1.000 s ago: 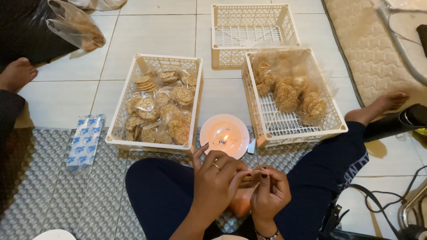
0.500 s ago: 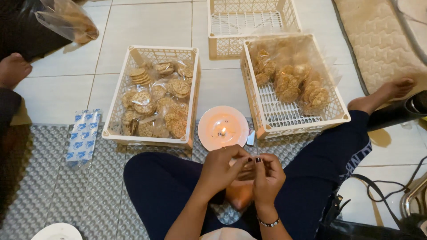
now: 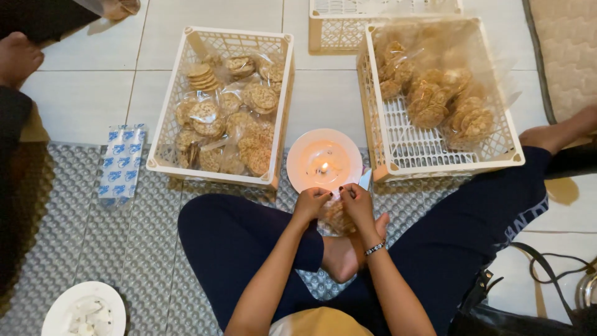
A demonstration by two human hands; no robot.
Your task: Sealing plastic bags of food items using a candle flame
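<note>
At the lower centre of the frame the person's left hand (image 3: 311,202) and right hand (image 3: 357,200) meet just below a round white plate (image 3: 298,163) that carries a small lit candle (image 3: 324,168). Both hands pinch the top of a small clear plastic bag of round brown cookies (image 3: 336,218), which hangs between them above the crossed legs in dark blue trousers (image 3: 236,239). The fingers of each hand are closed on the bag's upper edge, close to the flame. A thin metal bracelet (image 3: 375,248) circles the right wrist.

Above the plate, to the left, a white plastic lattice crate (image 3: 219,175) stands on the floor, filled with many clear bags of the same cookies. To the right, a second white plastic crate (image 3: 435,163) holds a few bags gathered toward its upper half, its lower part bare. A third white crate (image 3: 336,31) sits at the top edge behind it.

At centre left a flat blue and white printed packet (image 3: 122,162) lies on the grey bubbled mat (image 3: 74,236). In the lower left corner is a white dish (image 3: 59,308). Another person's bare foot (image 3: 17,57) shows at the upper left edge. A black bag with straps (image 3: 528,298) lies at the lower right.
</note>
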